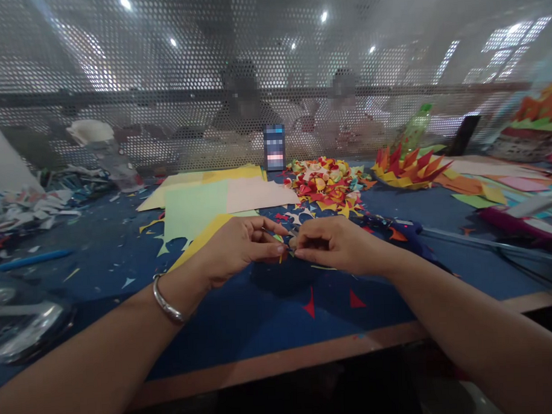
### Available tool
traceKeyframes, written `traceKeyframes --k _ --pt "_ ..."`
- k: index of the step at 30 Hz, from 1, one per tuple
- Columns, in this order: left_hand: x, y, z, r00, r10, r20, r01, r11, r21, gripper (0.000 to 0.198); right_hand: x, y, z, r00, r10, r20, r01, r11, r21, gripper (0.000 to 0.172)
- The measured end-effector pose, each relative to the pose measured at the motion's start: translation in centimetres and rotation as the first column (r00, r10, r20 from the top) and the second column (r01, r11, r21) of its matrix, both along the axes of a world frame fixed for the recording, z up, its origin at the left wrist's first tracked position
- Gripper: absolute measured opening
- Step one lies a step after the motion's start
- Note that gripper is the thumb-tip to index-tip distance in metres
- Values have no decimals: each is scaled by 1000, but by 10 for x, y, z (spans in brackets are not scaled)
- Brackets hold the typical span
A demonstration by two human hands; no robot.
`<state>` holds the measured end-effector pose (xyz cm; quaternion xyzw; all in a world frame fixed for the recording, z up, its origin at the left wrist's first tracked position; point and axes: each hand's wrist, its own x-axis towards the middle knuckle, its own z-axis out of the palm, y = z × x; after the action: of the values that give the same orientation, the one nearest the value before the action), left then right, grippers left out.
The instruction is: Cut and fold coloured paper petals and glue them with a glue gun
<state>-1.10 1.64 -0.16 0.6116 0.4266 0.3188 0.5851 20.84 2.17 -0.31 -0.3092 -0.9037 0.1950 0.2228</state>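
At the centre of the frame the left hand (239, 247) and the right hand (334, 244) meet just above the blue counter (243, 317). The fingers (272, 248) of the left hand are pinched almost shut, thumb against fingertips, on a small folded paper piece (287, 243). The right hand's fingers are curled in and closed on the same piece from the other side, so the two sets of fingertips nearly touch. The piece is mostly hidden between them; only bits of yellow, green and white show, and which way it points or how its long axis runs cannot be told.

A metal bangle (166, 301) sits on the left wrist. Two red paper triangles (311, 305) lie on the counter below the hands, tips pointing up the frame. Behind the hands, left of centre, a loose stack of paper sheets (212, 197) lies flat, showing yellow, pale green and pink. One heap of small folded paper pieces (327, 187) sits upper centre, and one spiky orange and red paper crown (408, 166) stands to its right. A blue pen (31, 259) lies at the left edge, its length running left to right
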Motion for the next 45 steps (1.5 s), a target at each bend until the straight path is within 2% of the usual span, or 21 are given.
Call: traceKeyframes --k 12,21,28,32,36,45 --pt "2 3 -3 999 40 -8 -40 997 70 27 -1 0 0 999 -30 10 31 999 -33 14" --pt "-2 0 0 1000 -1 12 1 1000 2 24 0 1 -2 1000 19 -4 -19 999 -47 7" --pt "-5 3 -1 997 -74 4 74 996 40 44 0 1 -2 999 31 8 -31 1000 0 9" --pt "-3 1 -1 996 -81 -39 85 990 115 56 -1 0 -2 1000 19 22 -19 1000 -13 9" --pt "-1 -1 0 994 -73 -80 85 985 153 61 -3 -1 -2 998 18 62 -17 1000 -18 7" --pt "-4 -2 2 997 -68 -46 75 983 165 62 0 2 -3 999 -22 29 21 999 36 8"
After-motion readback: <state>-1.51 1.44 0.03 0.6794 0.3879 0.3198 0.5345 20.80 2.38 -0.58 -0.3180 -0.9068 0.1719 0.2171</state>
